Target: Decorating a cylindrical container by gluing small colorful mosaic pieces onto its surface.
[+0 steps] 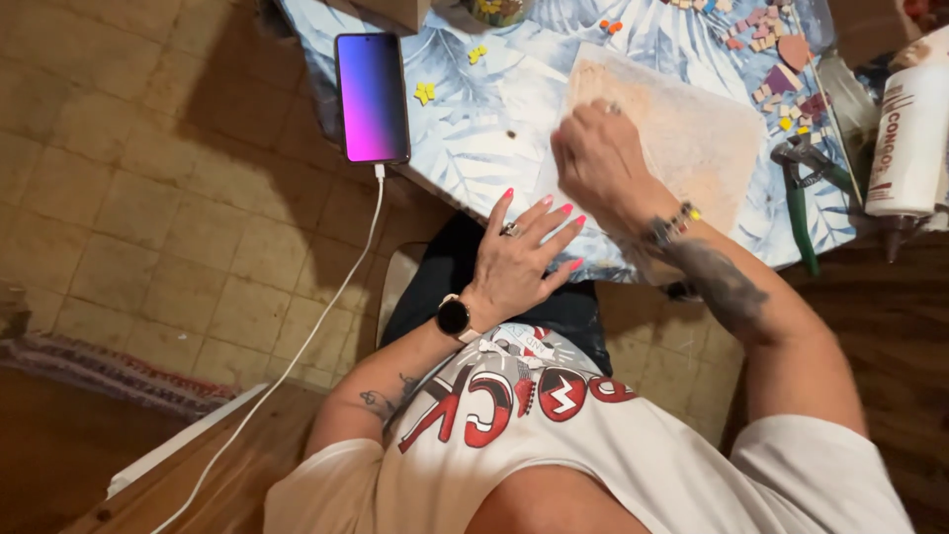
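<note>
Worn beige floor tiles (178, 198) fill the left of my view, and a worktop (474, 148) covered in a pale blue leaf-print cloth runs across the top. On it lies a flat, square board (692, 138), sandy and grainy, matte like rough plaster or grout. My right hand (598, 158) is closed into a loose fist over the board's near left corner; I cannot tell whether anything is pinched inside it. My left hand (519, 252) is spread wide, fingers apart, resting at the worktop's near edge just beside the board, holding nothing. To do this well, I judge that the flat left hand should keep the cloth from creeping while the right works in short, even strokes, light on the gritty face. A smartphone (372, 96) with a glowing purple screen lies at the worktop's left corner, its white cable (326, 307) trailing down toward the floor. Small mosaic pieces (771, 59), hard-edged and coloured, are scattered at the far right, green-handled nippers (806, 188) lie beside the board, and a white plastic tube (909, 138) lies further right.
</note>
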